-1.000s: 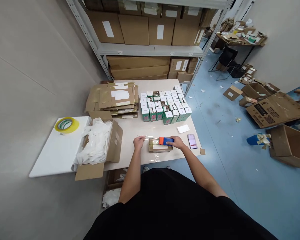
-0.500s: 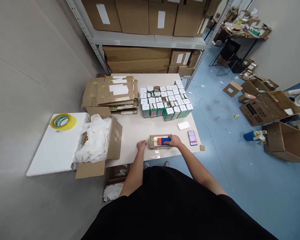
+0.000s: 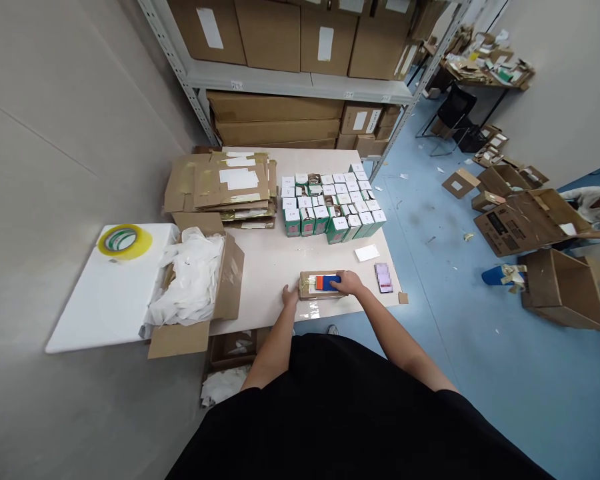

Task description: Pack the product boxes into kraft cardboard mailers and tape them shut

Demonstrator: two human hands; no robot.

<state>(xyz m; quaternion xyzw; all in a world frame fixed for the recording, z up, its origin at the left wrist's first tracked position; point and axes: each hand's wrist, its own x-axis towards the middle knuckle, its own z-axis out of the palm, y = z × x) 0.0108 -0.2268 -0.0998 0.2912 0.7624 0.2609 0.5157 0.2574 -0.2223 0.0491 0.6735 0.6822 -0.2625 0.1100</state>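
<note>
A small brown cardboard box (image 3: 311, 291) lies near the front edge of the pale table (image 3: 275, 260). My right hand (image 3: 349, 283) is closed on a blue and orange tape dispenser (image 3: 327, 283) that rests on top of the box. My left hand (image 3: 290, 295) presses against the box's left end, its fingers curled against the cardboard. A strip of clear tape shines on the box top.
Several green-and-white small boxes (image 3: 330, 203) stand in rows behind. Flattened cartons (image 3: 220, 190) lie at back left, an open box of white bags (image 3: 195, 280) at left, a yellow tape roll (image 3: 124, 241) on a white board. A phone (image 3: 384, 277) and white card (image 3: 367, 253) lie right. Shelving with cartons stands behind; a person sits far right.
The stretched tape strip held between my hands has been brought down onto the box. My left hand moved in against the box's left end; the dispenser now rests on the box top.
</note>
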